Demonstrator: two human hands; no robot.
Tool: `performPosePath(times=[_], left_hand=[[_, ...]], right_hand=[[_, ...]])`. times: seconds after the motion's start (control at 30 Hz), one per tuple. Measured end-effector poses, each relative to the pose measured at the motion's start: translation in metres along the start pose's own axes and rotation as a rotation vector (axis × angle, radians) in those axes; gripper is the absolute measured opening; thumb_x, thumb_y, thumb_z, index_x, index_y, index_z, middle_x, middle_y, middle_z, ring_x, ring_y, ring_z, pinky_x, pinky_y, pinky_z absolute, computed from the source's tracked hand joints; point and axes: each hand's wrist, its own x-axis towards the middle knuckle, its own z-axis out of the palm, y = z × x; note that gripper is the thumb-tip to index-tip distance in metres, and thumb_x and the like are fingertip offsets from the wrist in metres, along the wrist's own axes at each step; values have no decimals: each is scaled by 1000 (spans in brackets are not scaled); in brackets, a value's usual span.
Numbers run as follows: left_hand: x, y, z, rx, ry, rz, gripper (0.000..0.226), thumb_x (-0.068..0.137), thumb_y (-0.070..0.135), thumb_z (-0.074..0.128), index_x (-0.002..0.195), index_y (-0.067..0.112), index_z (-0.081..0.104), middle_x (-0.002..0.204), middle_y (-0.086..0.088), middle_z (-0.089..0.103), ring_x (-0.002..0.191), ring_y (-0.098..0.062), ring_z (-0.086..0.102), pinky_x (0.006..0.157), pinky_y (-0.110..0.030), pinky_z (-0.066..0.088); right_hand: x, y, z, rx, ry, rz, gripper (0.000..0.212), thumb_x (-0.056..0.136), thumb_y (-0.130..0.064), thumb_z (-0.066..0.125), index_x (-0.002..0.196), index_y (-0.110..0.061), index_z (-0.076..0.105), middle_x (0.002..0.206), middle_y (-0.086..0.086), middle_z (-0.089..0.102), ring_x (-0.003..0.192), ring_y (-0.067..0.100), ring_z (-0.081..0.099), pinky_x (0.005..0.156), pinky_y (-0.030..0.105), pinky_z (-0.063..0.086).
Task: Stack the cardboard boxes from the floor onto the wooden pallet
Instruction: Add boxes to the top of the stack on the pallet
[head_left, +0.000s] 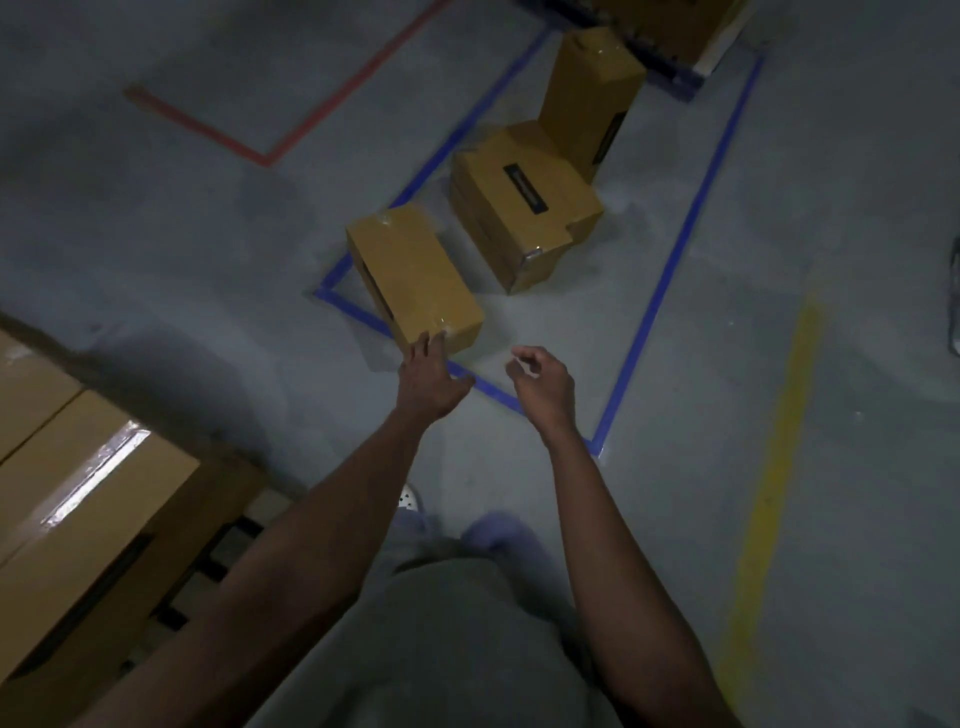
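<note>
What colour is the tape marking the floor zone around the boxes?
The tape is blue; the head view shows it best.

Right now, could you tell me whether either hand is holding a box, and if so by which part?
Nothing is held. The left hand lays straight fingers on the near corner of the closest cardboard box; the right hand is empty.
</note>
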Motion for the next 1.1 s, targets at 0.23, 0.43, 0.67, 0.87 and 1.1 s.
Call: performPosePath(times=[0.23, 0.43, 0.67, 0.87, 1.1], left_hand=[[144, 6, -38, -12, 13, -107, 97, 76, 56, 61, 155, 9, 30, 158, -21, 31, 139, -41, 38, 108, -52, 38], [282, -46, -26, -184, 90, -309, 89, 86, 41, 76, 157, 14, 28, 157, -16, 37, 140, -34, 39, 111, -43, 35], [469, -170, 87, -559, 224, -579, 66, 88, 21, 76, 146, 11, 46, 131, 9, 48, 119, -7, 46, 93, -17, 36], [601, -373, 261, -785, 176, -622, 98, 51, 78, 83, 136, 44, 50, 139, -6, 56, 123, -31, 60, 98, -57, 53], [581, -304, 222, -976, 194, -638, 73, 67, 55, 72, 136, 36, 56, 121, 10, 67, 114, -22, 66, 102, -50, 51]], right_hand=[[165, -35, 36, -106, -155, 6, 22, 89, -20, 71, 109, -11, 73, 112, 7, 73, 106, 21, 66, 84, 19, 43], [345, -18, 130, -220, -309, -7, 29, 87, -22, 70, 114, -13, 73, 117, 5, 71, 109, 22, 65, 83, 19, 41], [544, 79, 297, -334, -346, -49, 41, 89, -31, 65, 130, -23, 63, 134, 5, 61, 127, 25, 53, 101, 40, 45], [647, 200, 414, -528, -322, 111, 79, 92, -36, 64, 157, -21, 22, 162, 10, 26, 147, 34, 25, 112, 55, 27], [641, 209, 420, -472, -433, 296, 99, 80, -52, 75, 158, -21, 22, 163, 3, 23, 146, 31, 27, 114, 54, 22]])
